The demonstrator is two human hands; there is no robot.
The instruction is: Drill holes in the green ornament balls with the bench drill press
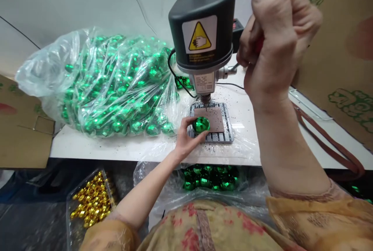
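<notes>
Between the thumb and fingers of my left hand (pixel 186 138) is a shiny green faceted ball (pixel 201 125). It is over the front left of a brown pad (pixel 217 121) on the slotted metal base plate (pixel 229 134) of a drill press. My right hand (pixel 274 45) is raised beside the black drill press head (pixel 201 25), wrapped round the red knob of its feed handle (pixel 258 45). Most of that knob is hidden by my fingers. The chuck (pixel 205 98) points down just behind the ball, apart from it. Dark chips lie around the plate.
A large clear plastic bag (pixel 116 88) of green balls fills the table's left side. More green balls (pixel 210 177) lie in plastic below the front edge. A clear box of gold balls (pixel 93 200) stands lower left. Cardboard boxes (pixel 335 60) flank the table; a brown strap (pixel 329 142) lies right.
</notes>
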